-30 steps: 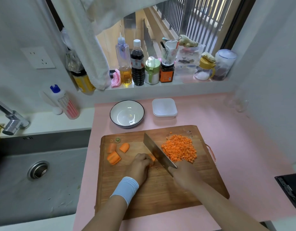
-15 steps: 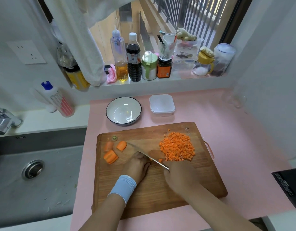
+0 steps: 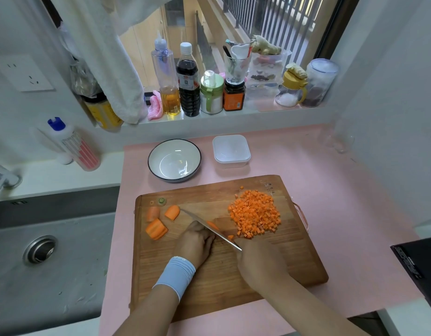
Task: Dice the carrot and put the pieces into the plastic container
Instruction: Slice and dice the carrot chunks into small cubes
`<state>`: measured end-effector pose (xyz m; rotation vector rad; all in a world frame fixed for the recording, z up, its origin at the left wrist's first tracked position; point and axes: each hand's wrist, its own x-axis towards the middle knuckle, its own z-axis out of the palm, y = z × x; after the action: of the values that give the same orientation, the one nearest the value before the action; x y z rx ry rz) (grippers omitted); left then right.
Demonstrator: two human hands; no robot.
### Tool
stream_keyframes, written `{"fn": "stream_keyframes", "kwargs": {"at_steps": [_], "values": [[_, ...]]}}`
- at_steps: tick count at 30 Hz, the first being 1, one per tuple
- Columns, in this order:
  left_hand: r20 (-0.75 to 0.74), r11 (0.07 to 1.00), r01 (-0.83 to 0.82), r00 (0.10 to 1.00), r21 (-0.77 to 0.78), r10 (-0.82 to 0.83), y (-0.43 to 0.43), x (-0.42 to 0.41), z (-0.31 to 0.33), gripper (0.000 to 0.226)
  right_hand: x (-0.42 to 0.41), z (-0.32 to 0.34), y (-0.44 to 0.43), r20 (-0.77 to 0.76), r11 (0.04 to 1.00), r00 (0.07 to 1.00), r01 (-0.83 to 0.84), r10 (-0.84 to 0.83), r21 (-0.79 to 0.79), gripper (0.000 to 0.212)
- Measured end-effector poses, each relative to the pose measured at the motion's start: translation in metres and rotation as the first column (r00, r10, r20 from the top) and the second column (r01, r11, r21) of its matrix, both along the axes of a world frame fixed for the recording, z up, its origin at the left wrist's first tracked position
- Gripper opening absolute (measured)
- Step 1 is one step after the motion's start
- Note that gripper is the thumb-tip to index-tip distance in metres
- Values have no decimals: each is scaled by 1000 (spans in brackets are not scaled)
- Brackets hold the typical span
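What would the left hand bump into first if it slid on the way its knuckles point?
Most likely the flat steel cleaver held by the right hand: the left hand, curled over an orange carrot strip, has its knuckles right beside the blade. Beyond lies the heap of diced carrot.

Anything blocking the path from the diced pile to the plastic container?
Nothing visible. Bare cutting board and pink counter lie between the diced pile and the plastic container; the bowl sits left. Lid state unclear.
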<state>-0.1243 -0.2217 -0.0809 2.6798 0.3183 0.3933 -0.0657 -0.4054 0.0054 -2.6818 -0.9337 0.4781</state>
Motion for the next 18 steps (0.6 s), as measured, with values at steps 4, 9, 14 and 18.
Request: {"fn": "stream_keyframes", "kwargs": {"at_steps": [4,9,14,18], "values": [[14,1000,5,1000,-9,-4,0,0,0,5,1,-4,0,-21,1000,1000,11,-12,-15,25],[30,999,7,1000,-31,-6,1,0,-3,3,4,-7,3,-118,998,992,36,-42,-55,20],[61,997,10,998,-76,-5,2,0,-9,20,13,-4,18,-203,989,976,53,-81,-138,20],[82,996,31,996,-82,-24,3,0,-12,27,19,-6,25,-253,986,961,80,-115,-145,22]]}}
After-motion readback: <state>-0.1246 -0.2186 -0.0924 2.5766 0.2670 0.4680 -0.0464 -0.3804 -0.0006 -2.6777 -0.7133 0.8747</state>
